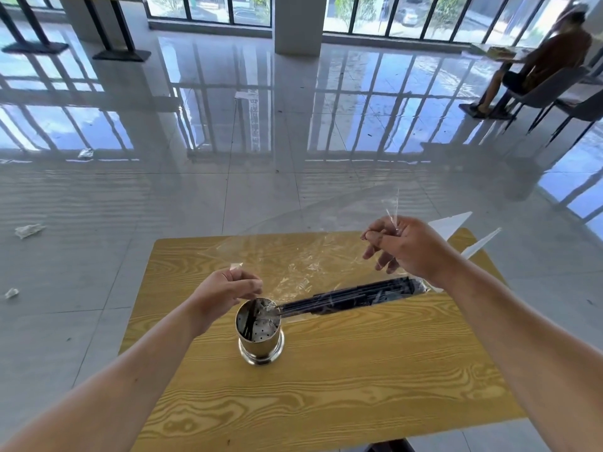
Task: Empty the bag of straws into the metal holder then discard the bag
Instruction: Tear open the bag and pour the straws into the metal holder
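A round perforated metal holder [260, 340] stands upright on the wooden table [326, 386], with a few black straws inside it. A clear plastic bag [293, 259] is stretched above the table between both hands. My left hand [225, 291] pinches the bag's lower end right over the holder's rim. Raised higher at the right, my right hand [404, 246] pinches the bag's far corner. A bundle of black straws [352, 296] lies in the tilted bag, its tips reaching the holder's mouth.
White pointed paper pieces [456, 223] poke out past the table's far right edge. Crumpled scraps [27, 230] lie on the shiny tiled floor at the left. A person [538, 63] sits on a chair at another table, far right.
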